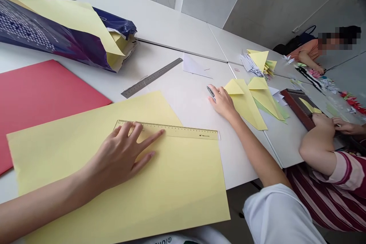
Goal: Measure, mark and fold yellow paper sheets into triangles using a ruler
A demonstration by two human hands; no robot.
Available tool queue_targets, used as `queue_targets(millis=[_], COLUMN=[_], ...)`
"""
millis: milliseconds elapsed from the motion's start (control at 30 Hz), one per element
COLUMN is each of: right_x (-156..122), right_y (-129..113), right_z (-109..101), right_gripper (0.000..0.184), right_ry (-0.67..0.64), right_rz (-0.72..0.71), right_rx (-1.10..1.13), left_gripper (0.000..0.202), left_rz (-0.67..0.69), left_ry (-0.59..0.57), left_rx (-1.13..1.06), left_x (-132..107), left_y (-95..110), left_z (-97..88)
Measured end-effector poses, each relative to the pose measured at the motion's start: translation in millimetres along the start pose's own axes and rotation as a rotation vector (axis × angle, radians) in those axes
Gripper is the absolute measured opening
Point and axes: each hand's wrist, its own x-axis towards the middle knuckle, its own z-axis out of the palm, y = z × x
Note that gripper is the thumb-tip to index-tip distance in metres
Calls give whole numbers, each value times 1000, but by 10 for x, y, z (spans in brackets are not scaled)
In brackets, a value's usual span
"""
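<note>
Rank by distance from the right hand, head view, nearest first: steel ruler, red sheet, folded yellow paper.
From the right hand:
1. Folded yellow paper: right beside it, on the hand's right.
2. Steel ruler: farther off to the left, across the white table.
3. Red sheet: far left, beyond the ruler.

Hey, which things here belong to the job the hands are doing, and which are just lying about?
In use: large pale yellow paper sheet; translucent yellowish plastic ruler; small silver tool, possibly a cutter.

Lying about: flat red card sheet; dark blue plastic bag; long steel ruler.
</note>
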Motion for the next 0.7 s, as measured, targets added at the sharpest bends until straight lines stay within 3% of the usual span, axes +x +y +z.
queue_targets(millis=[100,233,400,567,700], right_x=[34,-47,-166,-418,-584], right_y=[46,6,-364,-846,-1004], right_z=[94,-93,-272,-30,143], right_gripper=[36,33,39,38,34], right_ry=[-22,-39,-115,-358,-451], right_rz=[-24,-54,90,151,233], right_rx=[42,168,912,1308,1424], left_gripper=[56,55,63,63,59], left_rz=[-4,-7,37,16,14], left_ry=[7,-24,-17,-23,45], left_rx=[-10,-34,-17,-46,-63], left_x=[-4,-1,-6,-12,16], left_y=[-4,-1,-12,-11,2], left_z=[5,-14,-23,-2,2])
